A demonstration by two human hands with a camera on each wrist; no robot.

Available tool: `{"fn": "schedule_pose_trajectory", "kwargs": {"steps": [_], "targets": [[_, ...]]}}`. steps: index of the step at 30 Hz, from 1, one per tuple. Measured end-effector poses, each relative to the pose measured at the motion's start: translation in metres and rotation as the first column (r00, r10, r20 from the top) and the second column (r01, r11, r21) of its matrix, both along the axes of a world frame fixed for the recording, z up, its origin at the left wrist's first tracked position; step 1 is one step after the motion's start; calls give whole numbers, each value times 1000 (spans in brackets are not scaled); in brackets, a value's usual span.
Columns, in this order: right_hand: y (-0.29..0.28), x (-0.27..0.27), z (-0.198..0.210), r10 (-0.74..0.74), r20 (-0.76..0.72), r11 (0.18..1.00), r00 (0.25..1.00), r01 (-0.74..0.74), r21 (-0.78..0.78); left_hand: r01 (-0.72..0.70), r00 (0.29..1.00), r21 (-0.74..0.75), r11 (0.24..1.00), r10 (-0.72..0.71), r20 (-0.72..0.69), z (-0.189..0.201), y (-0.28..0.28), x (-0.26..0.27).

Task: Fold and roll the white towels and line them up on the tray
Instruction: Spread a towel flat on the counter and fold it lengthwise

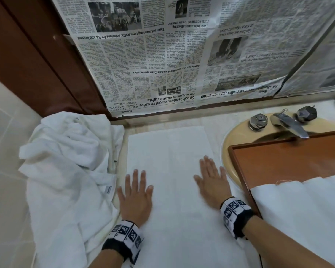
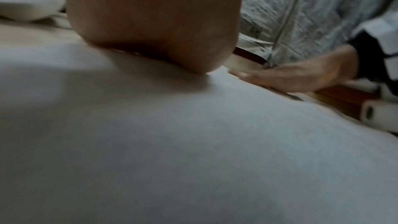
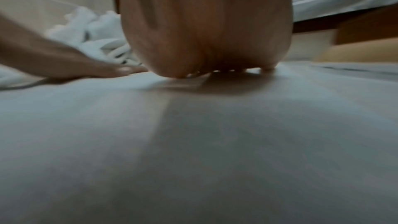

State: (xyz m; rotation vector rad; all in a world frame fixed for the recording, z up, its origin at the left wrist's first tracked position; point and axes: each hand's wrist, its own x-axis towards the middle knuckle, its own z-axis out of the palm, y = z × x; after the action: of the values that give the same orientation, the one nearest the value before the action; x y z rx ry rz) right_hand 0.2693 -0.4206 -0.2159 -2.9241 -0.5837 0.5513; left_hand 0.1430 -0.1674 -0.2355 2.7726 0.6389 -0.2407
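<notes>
**Both hands flat on the near end of a lengthwise towel**

The left hand [image 1: 135,198] and the right hand [image 1: 212,183] lie palm down with fingers straight and spread on the folded towel [image 1: 170,151], gripping nothing. The towel is a long white strip on the counter [image 1: 217,122]; its long axis runs straight away from the person toward the newspaper-covered wall [image 1: 153,55], with the far short edge well beyond the fingertips. The hands sit side by side across its width, the left by the left edge, the right near the right edge and a little farther forward. Neither is clearly nearer the near end, so a roll would likely start there and travel along that axis with both hands together.

Just right of the towel stands the wooden tray [image 1: 290,157], resting over the sink [image 1: 232,140], so the right hand is the closer one for placing. White cloth [image 1: 302,200] already lies in the tray; the left wrist view seems to show a rolled end there, though it is blurred. A heap of loose towels [image 1: 66,151] lies to the left, touching the left hand's side.
</notes>
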Motion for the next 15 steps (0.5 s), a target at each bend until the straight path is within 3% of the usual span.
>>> {"fn": "schedule_pose_trajectory", "kwargs": {"steps": [2,7,10,15], "targets": [[-2,-10,3,-36,16,998,999,35,44,-25,999,-9,1000,25,20,2,0,-8],[15,-63,-3,155,10,985,988,-156,74,149,988,-22,989,-148,33,2,-34,-30],[2,-62,-7,76,70,996,995,-79,36,141,989,21,990,-142,43,2,-29,-41],[-25,-44,12,-115,47,993,992,114,27,80,996,55,995,-81,25,6,0,-50]]}}
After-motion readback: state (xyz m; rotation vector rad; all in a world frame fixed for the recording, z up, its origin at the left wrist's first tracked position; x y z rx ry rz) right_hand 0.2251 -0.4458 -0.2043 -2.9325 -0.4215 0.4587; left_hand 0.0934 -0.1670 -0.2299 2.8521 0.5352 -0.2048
